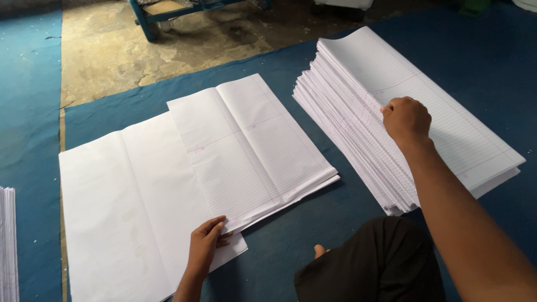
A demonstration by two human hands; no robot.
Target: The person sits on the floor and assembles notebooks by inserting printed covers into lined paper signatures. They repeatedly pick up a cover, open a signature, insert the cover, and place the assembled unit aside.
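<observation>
Seen from the head camera, a person sits on a blue mat point(347, 218) spread over a worn concrete floor point(168, 50), sheets of ruled paper laid out on either side. The left hand point(205, 243) lies flat, fingers loosely spread, on the near corner of a small ruled stack point(251, 151) in the middle of the mat, fingertips at its lower edge; it grips nothing. That stack overlaps a large plain white sheet point(112, 212) lying to its left. The right hand point(406, 118), arm stretched forward, is curled into a near fist on the tall pile point(358, 134) of ruled sheets at the right, knuckles up, fingers pressed against the fanned left edge of the pile. Whether it pinches a sheet cannot be told. The pile sits well apart from the small stack, bare mat between them. A dark-trousered knee point(380, 263) fills the lower foreground. At the far left edge, the side of another paper stack point(8, 246) shows. A blue frame point(162, 12) stands on the floor beyond.
</observation>
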